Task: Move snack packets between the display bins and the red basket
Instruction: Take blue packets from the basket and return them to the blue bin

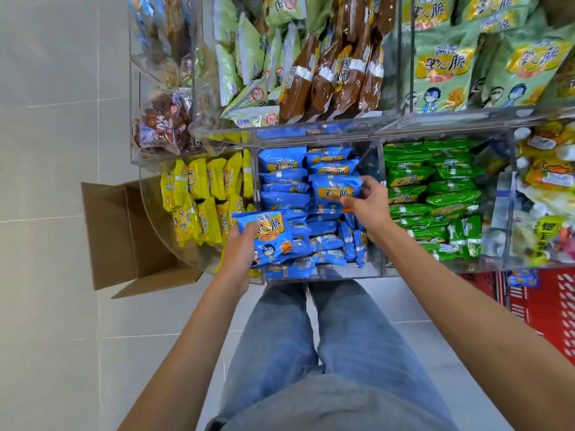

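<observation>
A clear acrylic bin [323,273] in the lower row holds several blue snack packets. My left hand [238,253] grips one blue packet [267,236] at the bin's front left corner, thumb on its face. Over the back right of the same bin, my right hand [368,202] holds another blue packet [334,188]. The red basket [547,309] sits on the floor at the right, partly under the bins, with a blue packet [522,277] lying in it.
Yellow packets [202,197] fill the curved bin to the left and green packets [435,194] the bin to the right. An upper shelf holds pale green and brown packets [329,76]. An open cardboard box [124,234] stands on the tiled floor at left.
</observation>
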The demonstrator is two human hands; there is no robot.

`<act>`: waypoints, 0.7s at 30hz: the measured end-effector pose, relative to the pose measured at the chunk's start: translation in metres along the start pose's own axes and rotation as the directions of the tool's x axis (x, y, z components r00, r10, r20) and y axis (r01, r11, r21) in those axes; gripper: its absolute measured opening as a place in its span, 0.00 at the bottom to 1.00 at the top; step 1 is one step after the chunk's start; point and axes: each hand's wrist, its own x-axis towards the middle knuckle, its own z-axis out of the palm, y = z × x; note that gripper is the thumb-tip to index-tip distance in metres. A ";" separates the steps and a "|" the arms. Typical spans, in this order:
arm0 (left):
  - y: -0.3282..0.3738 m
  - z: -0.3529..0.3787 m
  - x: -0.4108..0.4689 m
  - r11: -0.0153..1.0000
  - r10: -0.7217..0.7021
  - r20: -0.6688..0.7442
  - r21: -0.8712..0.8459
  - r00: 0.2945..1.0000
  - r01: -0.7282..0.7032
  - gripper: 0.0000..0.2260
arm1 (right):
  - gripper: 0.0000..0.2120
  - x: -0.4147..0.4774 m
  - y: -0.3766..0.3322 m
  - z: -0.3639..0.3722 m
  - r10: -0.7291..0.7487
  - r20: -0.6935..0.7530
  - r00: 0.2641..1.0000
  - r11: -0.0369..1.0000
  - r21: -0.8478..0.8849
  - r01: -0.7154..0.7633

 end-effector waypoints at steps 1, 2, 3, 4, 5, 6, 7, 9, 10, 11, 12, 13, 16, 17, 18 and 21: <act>-0.001 -0.002 0.001 1.000 -0.007 -0.011 0.002 1.000 0.007 0.05 | 0.17 0.007 0.003 0.005 -0.016 -0.025 1.000 0.999 -0.040 0.015; -0.002 -0.003 0.001 1.000 -0.015 -0.019 -0.004 1.000 0.015 0.05 | 0.18 0.013 0.007 0.009 -0.039 -0.054 0.998 0.996 -0.080 0.035; -0.003 -0.005 0.002 1.000 -0.026 -0.023 -0.016 0.999 0.026 0.04 | 0.18 0.018 0.010 0.012 -0.067 -0.090 0.994 0.990 -0.130 0.055; -0.005 -0.006 0.003 0.999 -0.036 -0.024 -0.025 0.999 0.035 0.03 | 0.17 0.023 0.015 0.016 -0.098 -0.133 0.986 0.979 -0.188 0.071; -0.006 -0.007 0.003 0.999 -0.043 -0.026 -0.029 0.999 0.042 0.02 | 0.16 0.026 0.021 0.019 -0.124 -0.178 0.976 0.967 -0.242 0.079; -0.007 -0.008 0.004 0.998 -0.047 -0.030 -0.034 0.998 0.046 0.02 | 0.16 0.029 0.026 0.022 -0.144 -0.221 0.965 0.958 -0.276 0.079; -0.008 -0.008 0.004 0.998 -0.048 -0.036 -0.040 0.998 0.047 0.02 | 0.18 0.031 0.030 0.026 -0.149 -0.258 0.955 0.956 -0.285 0.072; -0.010 -0.009 0.005 0.998 -0.047 -0.050 -0.041 0.998 0.045 0.03 | 0.29 0.035 0.034 0.034 -0.110 -0.274 0.955 0.965 -0.261 0.036; -0.011 -0.010 0.006 0.998 -0.047 -0.053 -0.037 0.997 0.045 0.04 | 0.34 0.038 0.034 0.037 -0.085 -0.245 0.966 0.966 -0.258 0.019; -0.012 -0.010 0.006 0.998 -0.049 -0.053 -0.033 0.997 0.047 0.04 | 0.40 0.041 0.034 0.039 -0.063 -0.198 0.978 0.960 -0.279 0.006; -0.012 -0.011 0.006 0.998 -0.051 -0.054 -0.031 0.997 0.049 0.04 | 0.44 0.045 0.035 0.040 -0.050 -0.145 0.988 0.947 -0.321 0.001; -0.013 -0.011 0.006 0.998 -0.054 -0.053 -0.031 0.997 0.052 0.04 | 0.46 0.048 0.035 0.040 -0.047 -0.100 0.994 0.930 -0.369 0.006; -0.014 -0.012 0.008 0.998 -0.055 -0.054 -0.030 0.997 0.053 0.05 | 0.48 0.056 0.036 0.035 -0.036 -0.064 0.997 0.904 -0.427 0.005; -0.014 -0.012 0.009 0.998 -0.056 -0.053 -0.022 0.997 0.055 0.04 | 0.46 0.058 0.035 0.035 -0.030 -0.061 0.998 0.904 -0.427 0.002; -0.014 -0.012 0.009 0.998 -0.059 -0.049 -0.013 0.997 0.059 0.03 | 0.43 0.059 0.034 0.034 -0.032 -0.061 0.998 0.905 -0.425 0.003; -0.014 -0.014 0.011 0.998 -0.068 -0.044 -0.009 0.997 0.068 0.03 | 0.35 0.060 0.032 0.032 -0.059 -0.103 0.993 0.920 -0.391 0.014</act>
